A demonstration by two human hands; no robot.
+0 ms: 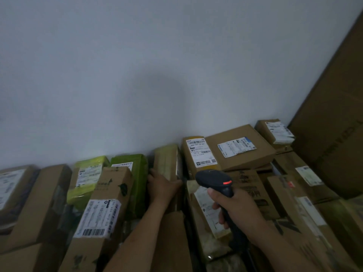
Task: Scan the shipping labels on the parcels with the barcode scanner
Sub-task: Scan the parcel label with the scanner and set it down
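Nearest, at five o'clock in the view, the right hand (235, 205) is wrapping all its fingers round the handle of the one barcode scanner (214, 181), a dark, smooth plastic tool with a rounded head and an orange-red strip glowing on top. The head is pointing up toward one o'clock, over a bubble-wrapped parcel (204, 209) with a white label. At six o'clock, just left of the scanner, the left hand (163, 185) is gripping the lower end of a narrow upright parcel (167, 161) wrapped in pale, glossy tape, thumb on its right edge and fingers curling behind its left. At seven o'clock a tall cardboard box (110, 193) is leaning, printed with dark leaf shapes and carrying one white shipping label (98, 218) with a barcode at its bottom. Behind it two green plastic bags are standing side by side, a lighter one (88, 173) and a darker one (137, 177), each labelled. Toward three o'clock three labelled boxes are lying at the back: a yellow-topped box (198, 154), a flat brown box (239, 146) overlapping it, and a small box (273, 130) in the corner. More brown cartons are filling the right side, what is inside them hidden. A big cardboard sheet (334, 124) is leaning at two o'clock against the plain pale wall (137, 65).
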